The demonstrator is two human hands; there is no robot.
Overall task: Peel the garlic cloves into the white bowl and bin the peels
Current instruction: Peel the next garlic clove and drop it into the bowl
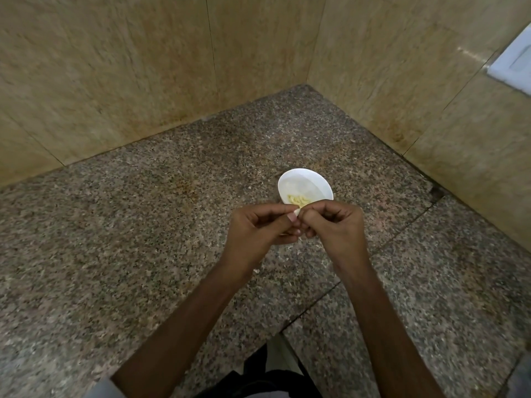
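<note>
The one camera, worn on the head, looks forward and down from close up at the speckled brown stone table [138, 225], toward its far corner. The left grip [260, 225] and right grip [336, 225] sit mid-view.

Speckled granite, tan tiles, one white bowl.
My counter [115, 225] is granite flecked with grey, black, brown and pinkish grains, with an orange-rust stain towards the middle. The wall tiles [115, 67] are tan-beige with faint mottled veining, thin dark joints and browner smears along their foot. The white bowl [301, 179] holds pale yellow peeled cloves [298, 200], and the clove [296, 211] in my fingers [283, 218] shows cream-white. The fitting [514, 61] on the right wall is white, my clothing [273, 377] black, my sleeve [103, 389] grey.
</note>
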